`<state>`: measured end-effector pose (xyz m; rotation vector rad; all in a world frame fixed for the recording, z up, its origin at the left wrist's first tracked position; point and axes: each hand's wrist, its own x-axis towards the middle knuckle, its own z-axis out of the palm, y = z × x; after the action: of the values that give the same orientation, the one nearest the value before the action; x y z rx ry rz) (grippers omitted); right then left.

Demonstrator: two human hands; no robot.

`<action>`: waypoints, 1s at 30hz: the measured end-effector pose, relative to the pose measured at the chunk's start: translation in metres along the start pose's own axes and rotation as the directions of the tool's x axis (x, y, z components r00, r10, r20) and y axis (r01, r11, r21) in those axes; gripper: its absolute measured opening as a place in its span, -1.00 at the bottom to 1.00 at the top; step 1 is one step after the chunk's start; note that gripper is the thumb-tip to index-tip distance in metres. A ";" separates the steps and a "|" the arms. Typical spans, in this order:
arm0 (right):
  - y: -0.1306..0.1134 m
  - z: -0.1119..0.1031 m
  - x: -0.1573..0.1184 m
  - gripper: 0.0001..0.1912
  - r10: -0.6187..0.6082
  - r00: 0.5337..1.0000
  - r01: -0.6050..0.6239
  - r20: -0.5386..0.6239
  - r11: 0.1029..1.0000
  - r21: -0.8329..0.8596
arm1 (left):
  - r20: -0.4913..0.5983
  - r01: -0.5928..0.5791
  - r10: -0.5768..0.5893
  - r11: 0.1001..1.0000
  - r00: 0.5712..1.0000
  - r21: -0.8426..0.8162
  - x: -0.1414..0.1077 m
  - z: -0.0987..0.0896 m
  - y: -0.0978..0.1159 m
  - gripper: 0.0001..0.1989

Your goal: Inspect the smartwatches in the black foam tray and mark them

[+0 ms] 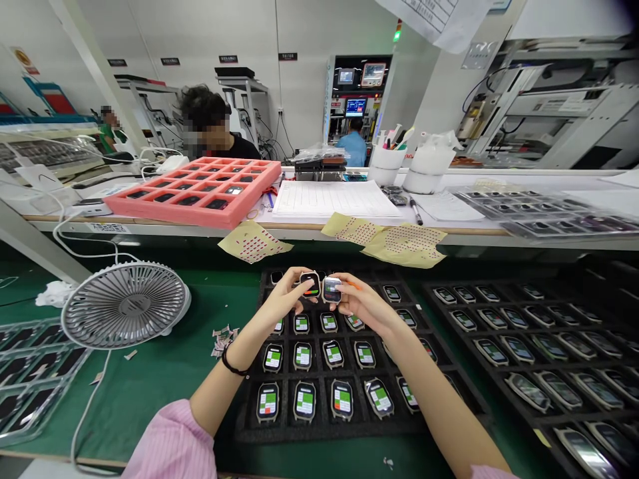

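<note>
Two square smartwatch bodies are held side by side above the back of a black foam tray (319, 371). My left hand (288, 293) is closed round the left watch (310, 285), its thumb on the dark screen, which shows a small coloured strip. My right hand (360, 299) grips the right watch (332, 290), its thumb over the screen, with something orange at the fingers. Beneath my hands the tray holds rows of watches, such as one watch (305, 401), most with green and white lit screens. My right forearm covers part of the tray's right side.
A white fan (130, 305) stands left on the green mat (200, 372). Another black tray (504, 399) of watches lies right; a clear tray (42, 399) is far left. The shelf above bears a pink foam tray (172, 211) and papers (334, 199). A person (207, 123) is beyond.
</note>
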<state>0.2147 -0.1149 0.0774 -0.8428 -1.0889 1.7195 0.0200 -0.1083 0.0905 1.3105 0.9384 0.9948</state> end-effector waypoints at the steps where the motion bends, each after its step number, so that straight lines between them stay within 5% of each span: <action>1: 0.000 0.000 0.000 -0.67 0.000 1.000 0.000 -0.004 1.000 -0.001 | -0.002 -0.005 0.005 1.000 1.000 0.001 0.000 0.000 0.000 -0.64; 13: -0.002 0.001 -0.003 -0.65 0.008 0.998 -0.012 -0.055 0.998 -0.064 | 0.052 0.034 -0.031 0.997 0.998 -0.064 -0.006 0.000 0.009 -0.63; 20: -0.008 0.004 -0.007 -0.69 0.022 1.000 -0.022 0.018 1.000 -0.004 | 0.141 0.072 -0.057 0.992 0.988 -0.103 -0.021 -0.003 0.031 -0.63; 30: -0.018 0.006 -0.015 -0.75 -0.024 0.997 0.024 0.071 1.000 0.005 | 0.080 0.046 -0.042 0.998 0.996 -0.043 -0.023 -0.002 0.030 -0.65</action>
<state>0.2209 -0.1267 0.0968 -0.7686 -1.1376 1.7426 0.0100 -0.1290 0.1205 1.2775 0.8768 0.9187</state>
